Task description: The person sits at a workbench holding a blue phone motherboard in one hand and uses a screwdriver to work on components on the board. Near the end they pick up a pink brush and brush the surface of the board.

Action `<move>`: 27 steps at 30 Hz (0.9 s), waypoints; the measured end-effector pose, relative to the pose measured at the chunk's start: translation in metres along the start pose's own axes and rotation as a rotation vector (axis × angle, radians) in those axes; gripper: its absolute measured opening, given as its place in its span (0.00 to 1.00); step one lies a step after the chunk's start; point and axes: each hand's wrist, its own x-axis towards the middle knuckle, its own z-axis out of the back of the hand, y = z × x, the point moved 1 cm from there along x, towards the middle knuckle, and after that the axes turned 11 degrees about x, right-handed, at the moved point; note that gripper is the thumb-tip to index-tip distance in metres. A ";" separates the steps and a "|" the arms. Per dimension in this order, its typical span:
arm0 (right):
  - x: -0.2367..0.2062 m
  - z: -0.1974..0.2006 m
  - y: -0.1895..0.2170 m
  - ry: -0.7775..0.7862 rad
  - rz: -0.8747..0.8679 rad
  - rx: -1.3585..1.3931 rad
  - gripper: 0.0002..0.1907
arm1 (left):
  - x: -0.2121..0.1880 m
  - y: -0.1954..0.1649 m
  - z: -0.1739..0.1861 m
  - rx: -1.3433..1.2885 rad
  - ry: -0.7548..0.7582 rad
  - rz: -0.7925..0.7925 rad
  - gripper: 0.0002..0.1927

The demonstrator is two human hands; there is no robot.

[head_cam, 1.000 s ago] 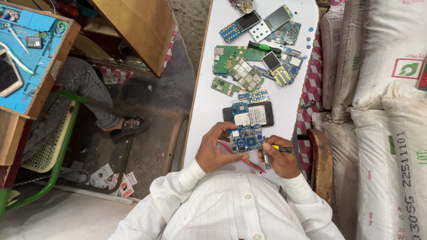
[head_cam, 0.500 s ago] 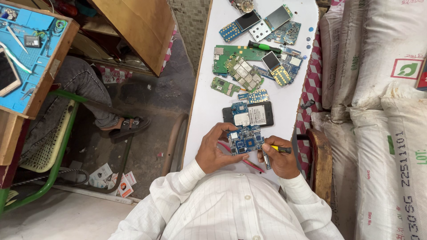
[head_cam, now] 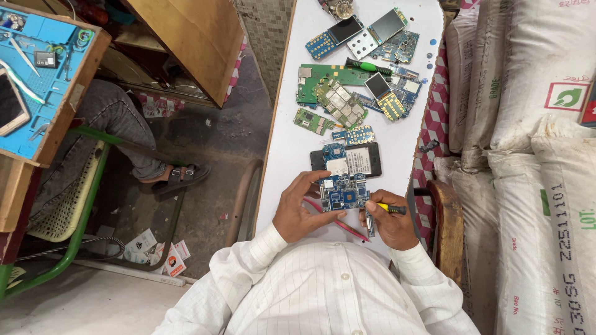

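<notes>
My left hand [head_cam: 298,211] grips a small blue circuit board [head_cam: 344,192] by its left edge, just above the near end of the white table [head_cam: 292,142]. My right hand [head_cam: 390,223] holds a screwdriver with a yellow and black handle [head_cam: 388,209], its tip at the board's right side. A red-handled tool [head_cam: 341,224] lies under my hands. Just beyond the board lies a black opened phone body [head_cam: 351,160] with another small blue board on it.
Farther up the table lie several green and blue circuit boards [head_cam: 335,93], phone parts with screens [head_cam: 366,28] and a green-handled screwdriver [head_cam: 369,66]. White sacks [head_cam: 534,124] stand at the right. Another person's sandalled foot [head_cam: 180,177] and a blue work mat [head_cam: 37,68] are at the left.
</notes>
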 end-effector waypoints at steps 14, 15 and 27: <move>0.004 -0.056 0.057 -0.074 0.697 -1.344 0.30 | 0.000 0.038 0.017 -0.293 -0.396 0.220 0.38; 0.005 -0.057 0.055 -0.033 0.705 -1.410 0.30 | 0.001 0.039 0.019 -0.298 -0.412 0.218 0.38; 0.000 -0.057 0.046 -0.062 0.589 -1.582 0.25 | 0.002 0.042 0.029 -0.306 -0.461 0.259 0.35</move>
